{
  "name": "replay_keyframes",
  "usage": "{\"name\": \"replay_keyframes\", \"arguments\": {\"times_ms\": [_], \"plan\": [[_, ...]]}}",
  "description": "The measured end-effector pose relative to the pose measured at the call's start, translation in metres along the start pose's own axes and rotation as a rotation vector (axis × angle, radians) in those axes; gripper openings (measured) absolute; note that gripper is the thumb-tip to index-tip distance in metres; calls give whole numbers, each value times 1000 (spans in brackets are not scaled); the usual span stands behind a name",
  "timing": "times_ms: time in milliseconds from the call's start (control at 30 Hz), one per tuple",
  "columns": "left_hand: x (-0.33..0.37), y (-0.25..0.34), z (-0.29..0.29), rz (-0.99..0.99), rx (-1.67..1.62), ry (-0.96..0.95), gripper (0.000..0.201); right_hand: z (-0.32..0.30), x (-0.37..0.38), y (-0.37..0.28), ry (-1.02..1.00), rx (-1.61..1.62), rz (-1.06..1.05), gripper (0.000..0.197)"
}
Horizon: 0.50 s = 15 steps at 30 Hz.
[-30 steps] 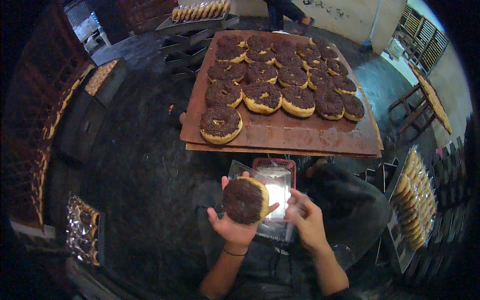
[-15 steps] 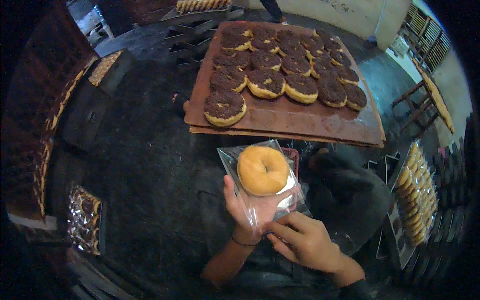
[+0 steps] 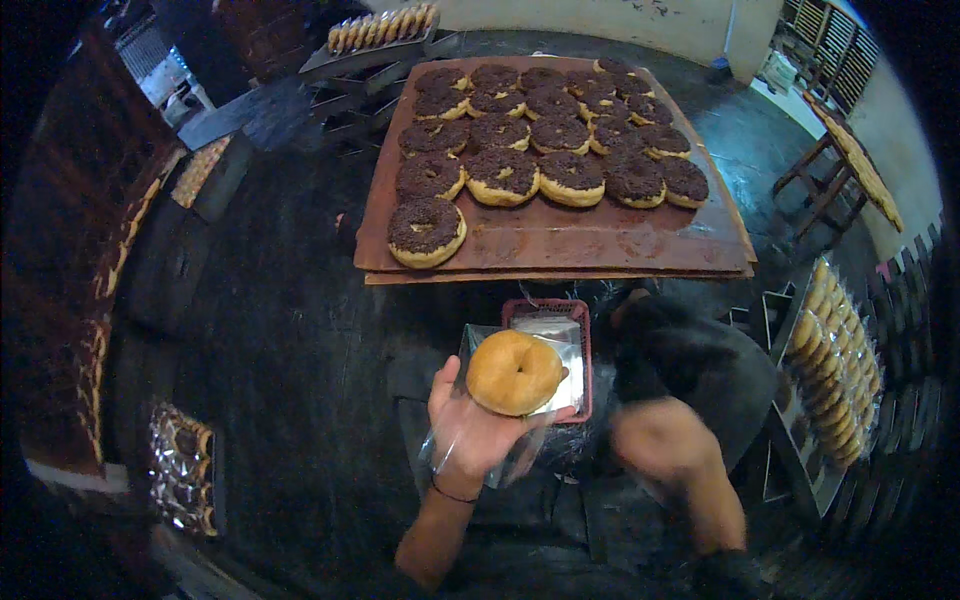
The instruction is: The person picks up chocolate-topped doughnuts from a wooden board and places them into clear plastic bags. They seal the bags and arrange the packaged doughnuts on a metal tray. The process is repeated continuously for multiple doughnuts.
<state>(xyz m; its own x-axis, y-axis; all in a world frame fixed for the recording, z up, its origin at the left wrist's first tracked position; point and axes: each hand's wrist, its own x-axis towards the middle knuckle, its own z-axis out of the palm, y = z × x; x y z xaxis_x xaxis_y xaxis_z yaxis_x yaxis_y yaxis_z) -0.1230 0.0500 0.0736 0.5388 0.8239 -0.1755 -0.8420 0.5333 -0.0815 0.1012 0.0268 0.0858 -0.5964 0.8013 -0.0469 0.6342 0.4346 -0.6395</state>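
Observation:
A plain golden doughnut (image 3: 500,385) rests on my upturned left hand (image 3: 478,432), its bottom side facing up. Around it is a clear plastic bag (image 3: 520,452), whose loose end drapes over the palm and wrist. My right hand (image 3: 662,440) is apart from the bag, over to the right, and motion smears its fingers. Just beyond the doughnut, a pink basket (image 3: 587,365) holds a stack of clear plastic bags (image 3: 562,338). Farther off, a brown board (image 3: 560,245) carries rows of doughnuts (image 3: 500,175) topped with dark chocolate sprinkles.
Wrapped doughnuts (image 3: 830,360) fill a tray at the right, beside stacked dark trays (image 3: 900,370). Another wrapped tray (image 3: 182,465) lies at lower left. A wooden bench (image 3: 850,165) stands far right, and a tray of baked goods (image 3: 382,30) sits at the back.
My right hand has let go of the bag's end and swung to the right. The left hand with the bagged doughnut has come slightly down and left, and the view has shifted.

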Motion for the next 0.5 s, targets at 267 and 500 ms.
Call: {"name": "replay_keyframes", "arguments": {"times_ms": [267,500], "plan": [[4,-35,8,-132,-157,-126,74,-30,5,-49,737,-161,-352,37],[18,-61,4,275,1163,-86,27,-36,-40,-49,853,785,88,7]]}}
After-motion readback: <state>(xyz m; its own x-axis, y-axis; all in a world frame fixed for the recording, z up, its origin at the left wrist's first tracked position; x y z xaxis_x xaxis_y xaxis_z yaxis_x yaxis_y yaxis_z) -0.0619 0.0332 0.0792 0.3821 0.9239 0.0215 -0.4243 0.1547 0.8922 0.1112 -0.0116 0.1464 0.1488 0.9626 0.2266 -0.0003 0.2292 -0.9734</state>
